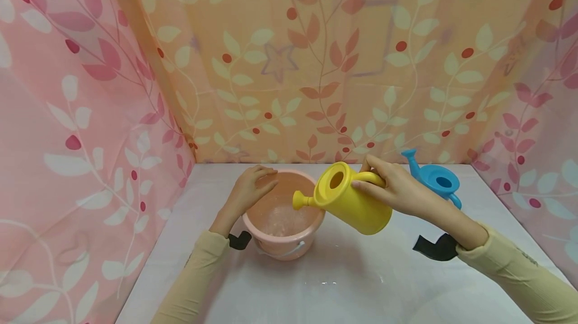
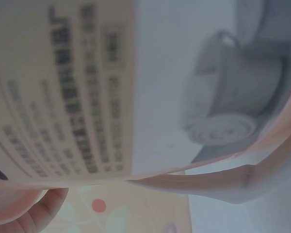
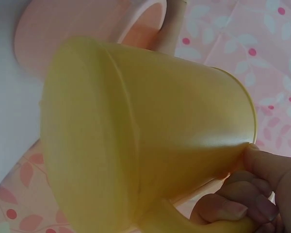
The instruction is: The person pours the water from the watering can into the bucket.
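A pink bucket (image 1: 282,249) with water in its bottom stands on the white table. My left hand (image 1: 248,188) grips its left rim, the thumb on the inner side; a finger shows beside the rim in the left wrist view. My right hand (image 1: 397,186) holds a yellow watering can (image 1: 361,208) by its handle, fingers curled round it. The can is raised and tilted left, its spout head (image 1: 300,200) over the bucket's right rim. In the right wrist view the can's base faces the camera.
A blue watering can (image 1: 435,178) stands at the back right, behind my right forearm. Small drops of water (image 1: 322,283) lie on the white table (image 1: 280,299) in front. Leaf-patterned cloth (image 1: 316,63) hangs at the back and both sides.
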The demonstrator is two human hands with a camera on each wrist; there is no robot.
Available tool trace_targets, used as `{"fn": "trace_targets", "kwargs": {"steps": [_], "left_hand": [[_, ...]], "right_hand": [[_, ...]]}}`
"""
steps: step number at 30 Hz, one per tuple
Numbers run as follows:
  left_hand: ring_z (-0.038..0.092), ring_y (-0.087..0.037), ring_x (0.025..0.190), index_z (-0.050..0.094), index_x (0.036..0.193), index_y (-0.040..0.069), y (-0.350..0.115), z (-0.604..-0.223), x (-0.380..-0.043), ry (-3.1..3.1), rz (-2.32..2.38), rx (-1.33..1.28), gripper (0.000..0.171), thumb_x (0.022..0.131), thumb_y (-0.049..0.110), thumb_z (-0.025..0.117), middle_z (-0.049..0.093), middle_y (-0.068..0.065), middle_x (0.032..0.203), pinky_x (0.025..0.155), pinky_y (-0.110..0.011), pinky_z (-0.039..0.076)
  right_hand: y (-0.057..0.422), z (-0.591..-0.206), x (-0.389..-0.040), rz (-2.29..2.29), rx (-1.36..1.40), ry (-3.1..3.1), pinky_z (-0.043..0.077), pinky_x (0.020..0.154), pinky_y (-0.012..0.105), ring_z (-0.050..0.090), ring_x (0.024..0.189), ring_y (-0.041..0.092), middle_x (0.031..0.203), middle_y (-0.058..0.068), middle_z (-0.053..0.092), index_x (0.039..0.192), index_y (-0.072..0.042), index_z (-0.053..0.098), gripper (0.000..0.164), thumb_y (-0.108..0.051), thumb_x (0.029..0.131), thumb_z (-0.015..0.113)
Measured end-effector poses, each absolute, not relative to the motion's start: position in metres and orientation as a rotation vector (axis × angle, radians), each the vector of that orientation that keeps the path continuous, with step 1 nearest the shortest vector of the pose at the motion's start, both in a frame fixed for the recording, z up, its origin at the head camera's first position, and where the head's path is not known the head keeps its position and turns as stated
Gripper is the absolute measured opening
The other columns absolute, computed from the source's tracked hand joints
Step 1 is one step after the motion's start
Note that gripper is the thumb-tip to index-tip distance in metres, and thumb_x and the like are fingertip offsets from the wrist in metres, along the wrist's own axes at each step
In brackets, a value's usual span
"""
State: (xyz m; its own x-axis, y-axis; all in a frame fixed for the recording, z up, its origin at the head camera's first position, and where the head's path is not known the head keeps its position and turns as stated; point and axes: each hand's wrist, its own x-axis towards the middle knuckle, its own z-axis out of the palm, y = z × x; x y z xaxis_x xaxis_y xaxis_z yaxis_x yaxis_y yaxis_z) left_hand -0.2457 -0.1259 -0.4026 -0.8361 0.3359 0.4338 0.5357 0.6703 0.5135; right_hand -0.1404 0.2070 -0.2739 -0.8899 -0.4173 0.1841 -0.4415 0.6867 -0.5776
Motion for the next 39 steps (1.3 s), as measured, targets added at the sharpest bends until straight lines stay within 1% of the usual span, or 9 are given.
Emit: {"fn": "trace_targets", "kwargs": {"steps": [22, 28, 39], "left_hand": [[0.055, -0.020, 0.107, 0.068, 0.112, 0.017, -0.1259, -0.4018, -0.2458, -2.584, -0.929, -0.705, 0.031, 0.084, 0.029, 0.069, 0.061, 0.003, 0.108, 0.094, -0.042, 0.044], [0.055, -0.020, 0.107, 0.068, 0.111, 0.016, -0.1259, -0.4023, -0.2457, -2.590, -0.931, -0.703, 0.031, 0.084, 0.030, 0.069, 0.061, 0.003, 0.108, 0.094, -0.042, 0.044], [0.056, -0.021, 0.106, 0.068, 0.112, 0.017, -0.1254, -0.4015, -0.2453, -2.593, -0.910, -0.686, 0.032, 0.083, 0.031, 0.070, 0.062, 0.001, 0.108, 0.093, -0.043, 0.044]], "right_hand": [[0.2076, -0.2744, -0.1394, 0.993, 0.728, -2.847, 0.049, 0.054, 0.024, 0.051, 0.065, 0.017, 0.071, 0.001, 0.049, 0.089, -0.014, 0.048, 0.026, -0.036, 0.088, 0.061], [0.2069, -0.2746, -0.1398, 0.994, 0.715, -2.858, 0.050, 0.055, 0.025, 0.051, 0.066, 0.017, 0.073, 0.001, 0.050, 0.091, -0.013, 0.048, 0.027, -0.037, 0.088, 0.061], [0.2091, -0.2761, -0.1404, 1.008, 0.746, -2.832, 0.049, 0.054, 0.025, 0.051, 0.065, 0.018, 0.071, 0.001, 0.050, 0.089, -0.014, 0.048, 0.025, -0.034, 0.089, 0.061]]}}
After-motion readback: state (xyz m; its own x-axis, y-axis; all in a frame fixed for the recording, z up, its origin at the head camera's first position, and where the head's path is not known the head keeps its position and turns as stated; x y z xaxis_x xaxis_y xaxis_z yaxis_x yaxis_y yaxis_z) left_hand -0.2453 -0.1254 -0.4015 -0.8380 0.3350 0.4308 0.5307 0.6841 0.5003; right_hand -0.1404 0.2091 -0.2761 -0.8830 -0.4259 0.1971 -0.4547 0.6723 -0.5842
